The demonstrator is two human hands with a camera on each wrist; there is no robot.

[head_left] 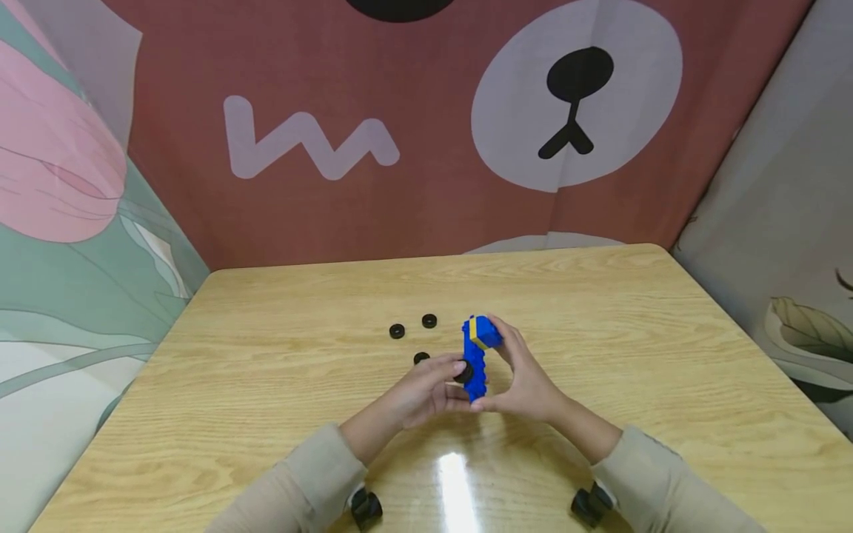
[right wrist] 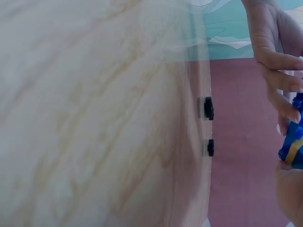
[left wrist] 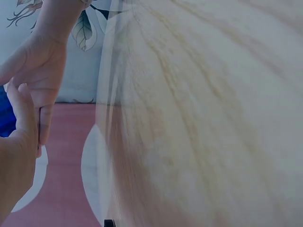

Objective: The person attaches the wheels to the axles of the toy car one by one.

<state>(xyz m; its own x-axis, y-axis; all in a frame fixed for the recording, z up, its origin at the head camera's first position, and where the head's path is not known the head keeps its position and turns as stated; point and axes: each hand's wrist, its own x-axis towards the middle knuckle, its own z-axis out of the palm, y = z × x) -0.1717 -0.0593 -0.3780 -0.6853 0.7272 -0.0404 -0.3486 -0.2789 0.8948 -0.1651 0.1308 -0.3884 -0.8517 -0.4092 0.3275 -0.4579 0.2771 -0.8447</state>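
Observation:
A blue toy-brick model (head_left: 475, 370) with a yellow stripe near its top is held up over the table. My right hand (head_left: 533, 381) grips it by its two ends, thumb at the bottom and fingers at the top. My left hand (head_left: 426, 389) holds a small black wheel (head_left: 463, 371) under its thumb, against the model's left side. Whether that wheel is attached cannot be told. In the right wrist view, the blue model (right wrist: 294, 144) shows only in part at the edge. The left wrist view shows just a bit of blue brick (left wrist: 5, 113) behind the left hand (left wrist: 19, 146).
Two black wheels (head_left: 397, 331) lie flat on the wooden table (head_left: 266, 385), beyond the hands. Another black wheel (head_left: 421, 357) sits just behind the left hand, partly covered. A printed curtain (head_left: 413, 207) hangs at the table's far edge.

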